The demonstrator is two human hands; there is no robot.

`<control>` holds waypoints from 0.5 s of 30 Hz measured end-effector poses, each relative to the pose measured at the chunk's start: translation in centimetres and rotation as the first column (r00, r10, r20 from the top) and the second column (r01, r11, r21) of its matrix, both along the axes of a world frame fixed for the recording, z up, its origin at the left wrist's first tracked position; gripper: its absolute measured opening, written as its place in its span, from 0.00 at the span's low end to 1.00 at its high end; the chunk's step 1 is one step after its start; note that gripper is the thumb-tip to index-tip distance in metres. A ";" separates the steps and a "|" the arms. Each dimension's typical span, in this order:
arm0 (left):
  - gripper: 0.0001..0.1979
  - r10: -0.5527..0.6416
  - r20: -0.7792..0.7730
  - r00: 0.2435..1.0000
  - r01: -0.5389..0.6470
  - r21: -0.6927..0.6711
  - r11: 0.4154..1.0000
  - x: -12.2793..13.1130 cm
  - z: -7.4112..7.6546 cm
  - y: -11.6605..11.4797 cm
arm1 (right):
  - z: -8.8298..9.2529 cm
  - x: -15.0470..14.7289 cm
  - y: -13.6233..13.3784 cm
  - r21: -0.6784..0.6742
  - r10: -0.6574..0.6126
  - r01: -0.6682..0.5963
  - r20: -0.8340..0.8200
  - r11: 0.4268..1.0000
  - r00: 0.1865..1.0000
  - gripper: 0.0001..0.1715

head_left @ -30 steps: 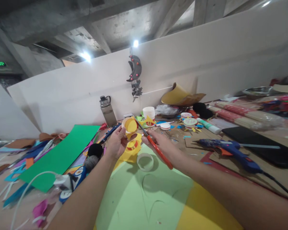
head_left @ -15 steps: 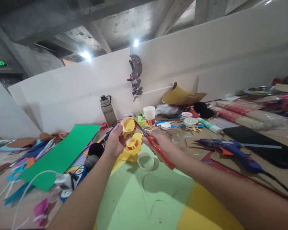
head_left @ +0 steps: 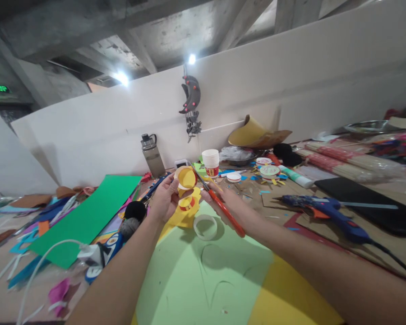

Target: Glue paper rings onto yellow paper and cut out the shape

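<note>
My left hand [head_left: 165, 198] pinches a short cut paper cup ring [head_left: 186, 177] with yellow inside, tilted so that its round opening shows. In my right hand [head_left: 232, 205] are scissors with red handles [head_left: 225, 211]; their blades point up and left beside the ring's right side. Below the ring, a second red-and-yellow ring [head_left: 186, 203] rests on yellow paper [head_left: 186, 219]. A white ring [head_left: 205, 227] lies on the light green sheet [head_left: 203, 271], which bears some thin curved lines.
Stacked paper cups [head_left: 210, 162] and a grey bottle [head_left: 153, 157] stand at the back. A blue glue gun [head_left: 328, 214] lies at right by a black flat object [head_left: 368, 203]. A green sheet [head_left: 88, 216], a white cable and a black pompom [head_left: 135, 210] are at left.
The held ring and my left hand have shifted slightly right, and the ring is turned a little. A yellow sliver now shows by my right fingers. The scissors have hardly moved.
</note>
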State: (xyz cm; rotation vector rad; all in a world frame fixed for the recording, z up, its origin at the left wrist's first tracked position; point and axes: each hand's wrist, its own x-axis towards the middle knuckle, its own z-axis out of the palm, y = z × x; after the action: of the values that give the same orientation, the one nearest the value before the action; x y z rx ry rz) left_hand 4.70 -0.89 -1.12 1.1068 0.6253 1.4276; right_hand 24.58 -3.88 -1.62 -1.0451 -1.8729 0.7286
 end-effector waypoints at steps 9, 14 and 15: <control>0.16 0.057 -0.012 0.998 -0.057 -0.022 0.998 -0.4 0.9 -0.2 | 0.6 -0.1 -0.8 -0.034 -0.004 0.005 0.041 0.999 0.999 0.19; 0.11 0.123 0.072 0.990 -0.117 -0.088 0.989 -0.2 0.8 0.1 | 0.6 -0.2 -0.9 -0.035 -0.008 0.008 0.014 0.999 1.000 0.19; 0.10 0.134 0.111 0.985 -0.122 -0.110 0.986 0.1 0.7 0.1 | 0.5 -0.3 -0.9 -0.035 -0.017 0.017 0.005 0.999 1.000 0.18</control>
State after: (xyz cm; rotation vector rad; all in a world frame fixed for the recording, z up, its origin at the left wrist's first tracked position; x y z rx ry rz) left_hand 4.76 -0.79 -0.37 0.9084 0.6873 1.5417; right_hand 24.32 -4.76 -1.12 -1.0847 -1.8586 0.7526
